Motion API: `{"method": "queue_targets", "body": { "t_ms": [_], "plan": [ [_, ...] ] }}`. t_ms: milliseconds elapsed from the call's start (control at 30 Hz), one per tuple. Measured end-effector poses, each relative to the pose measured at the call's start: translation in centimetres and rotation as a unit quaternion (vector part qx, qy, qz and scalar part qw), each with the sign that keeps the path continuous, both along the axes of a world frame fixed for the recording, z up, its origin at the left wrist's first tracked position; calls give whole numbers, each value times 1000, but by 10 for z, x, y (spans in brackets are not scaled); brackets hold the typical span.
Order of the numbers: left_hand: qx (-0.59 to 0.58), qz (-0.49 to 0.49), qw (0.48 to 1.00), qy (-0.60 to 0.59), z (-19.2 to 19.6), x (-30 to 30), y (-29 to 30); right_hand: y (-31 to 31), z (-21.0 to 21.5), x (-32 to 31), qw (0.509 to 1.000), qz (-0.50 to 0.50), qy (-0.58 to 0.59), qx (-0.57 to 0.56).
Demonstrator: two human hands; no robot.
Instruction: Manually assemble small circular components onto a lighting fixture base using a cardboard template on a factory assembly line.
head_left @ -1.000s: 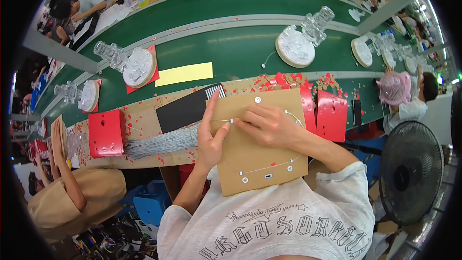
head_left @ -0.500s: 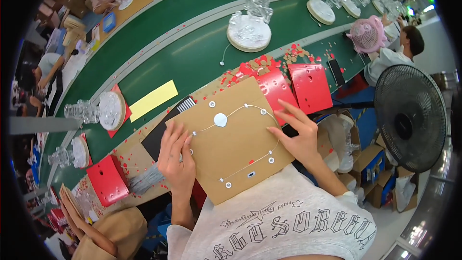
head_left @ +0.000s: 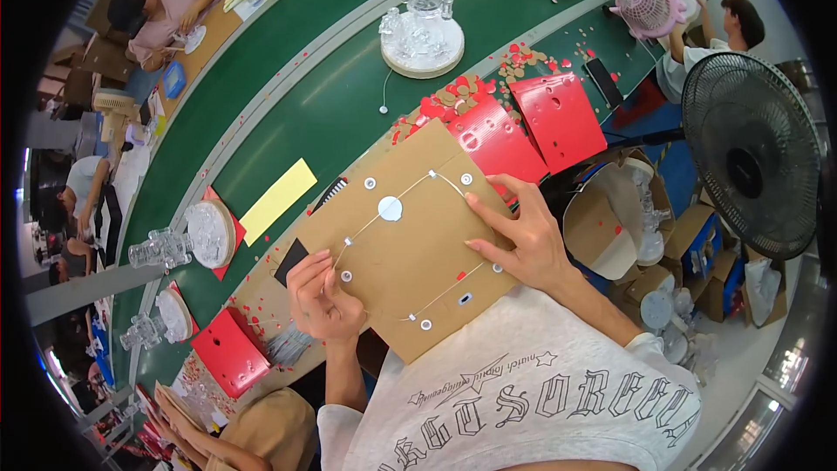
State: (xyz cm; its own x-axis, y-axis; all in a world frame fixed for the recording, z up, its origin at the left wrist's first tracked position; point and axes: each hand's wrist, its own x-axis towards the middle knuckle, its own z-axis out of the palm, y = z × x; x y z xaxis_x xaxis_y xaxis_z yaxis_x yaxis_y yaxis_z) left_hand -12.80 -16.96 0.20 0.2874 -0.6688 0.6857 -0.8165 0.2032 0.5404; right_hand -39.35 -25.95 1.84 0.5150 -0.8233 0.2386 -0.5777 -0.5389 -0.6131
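A square brown cardboard panel (head_left: pixel 405 270) lies tilted in front of me, its near edge against my shirt. A thin pale wire (head_left: pixel 370 223) runs in a loop over it, passing small white clips and a round white disc (head_left: pixel 390 208). Several white-ringed holes and a small oblong socket (head_left: pixel 465 299) dot the panel. At its left edge, my left hand (head_left: pixel 325 301) is closed in a pinch where the wire runs into the fingertips. My right hand (head_left: pixel 526 240) spreads its fingers over the right edge, the index tip by the wire and the thumb apart from it.
Beyond the panel lie red folded sheets (head_left: pixel 558 122), red and brown cut-out discs (head_left: pixel 449 98) and a yellow strip (head_left: pixel 277 201). Clear figurines on round white bases (head_left: pixel 423 44) stand on the green conveyor. A black fan (head_left: pixel 745 157) and open cartons are at right. Other people sit nearby.
The view has shifted. My left hand has gone from fingers laid along the panel's edge to a pinch. My right hand's fingers have come down onto the panel beside the wire.
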Motion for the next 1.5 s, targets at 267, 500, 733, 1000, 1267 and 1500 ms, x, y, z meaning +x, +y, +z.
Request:
{"method": "queue_targets", "body": {
  "t_ms": [267,500,733,1000,1267,1500],
  "plan": [
    [-26,-14,994,102,-14,7,-3,6,-21,-13,995,4,-95,-36],
    [-41,-27,996,75,-16,0,-2,-16,-3,-21,989,58,57,-120],
    [-192,16,980,-56,-13,12,13,-90,-9,86,907,384,-16,-171],
    [186,125,971,87,28,-14,7,-92,-10,140,927,318,114,-165],
    [218,66,970,80,15,5,-23,-52,-4,83,943,60,227,-235],
    [214,31,974,63,22,-13,-37,-80,13,66,970,122,68,-201]
  ]
}}
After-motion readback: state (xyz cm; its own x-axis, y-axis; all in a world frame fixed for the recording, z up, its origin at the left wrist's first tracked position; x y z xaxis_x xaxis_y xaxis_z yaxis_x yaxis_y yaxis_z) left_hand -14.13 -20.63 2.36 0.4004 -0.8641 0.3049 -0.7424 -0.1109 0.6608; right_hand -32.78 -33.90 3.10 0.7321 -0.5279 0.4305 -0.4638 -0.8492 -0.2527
